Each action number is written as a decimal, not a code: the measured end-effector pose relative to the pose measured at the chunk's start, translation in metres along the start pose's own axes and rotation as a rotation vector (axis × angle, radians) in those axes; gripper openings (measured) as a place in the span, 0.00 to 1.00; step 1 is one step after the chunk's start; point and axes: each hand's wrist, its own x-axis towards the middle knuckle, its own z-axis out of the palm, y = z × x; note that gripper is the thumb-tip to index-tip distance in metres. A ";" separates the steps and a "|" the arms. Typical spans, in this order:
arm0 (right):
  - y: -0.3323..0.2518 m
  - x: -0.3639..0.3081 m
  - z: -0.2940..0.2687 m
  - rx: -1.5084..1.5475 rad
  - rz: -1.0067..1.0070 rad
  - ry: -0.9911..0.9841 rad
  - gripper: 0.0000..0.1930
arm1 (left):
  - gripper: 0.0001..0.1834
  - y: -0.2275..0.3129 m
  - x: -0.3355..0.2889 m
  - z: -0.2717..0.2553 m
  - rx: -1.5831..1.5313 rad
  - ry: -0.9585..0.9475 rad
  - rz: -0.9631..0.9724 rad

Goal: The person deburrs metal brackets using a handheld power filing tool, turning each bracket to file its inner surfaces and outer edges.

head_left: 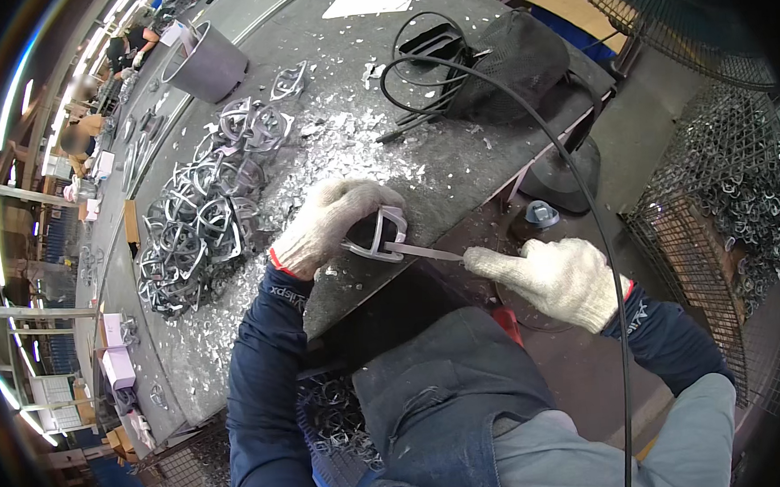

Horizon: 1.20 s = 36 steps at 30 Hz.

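Note:
My left hand [344, 215], in a white knit glove, is closed around a silver cast-metal frame [377, 237] at the table's near edge. In my right hand [553, 278], also gloved, is a flat metal file [426, 252], gripped at its near end with the index finger stretched along it. The file's far end meets the frame's lower right side. Just left of my left hand lies a heap of similar metal frames [201, 219] on the dark worktable [340, 304]. Silver shavings [339, 144] are scattered around the heap and beyond my left hand.
A grey bucket [207, 65] stands at the table's far left. A dark mesh bag [518, 70] and black cable [573, 170] lie to the right. Wire cages [719, 214] with metal parts stand right, below a fan [679, 11]. A blue crate [336, 452] sits near my lap.

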 end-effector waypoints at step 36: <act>-0.021 0.000 -0.017 0.937 0.426 -0.377 0.47 | 0.20 -0.015 -0.001 0.004 -0.039 0.063 0.134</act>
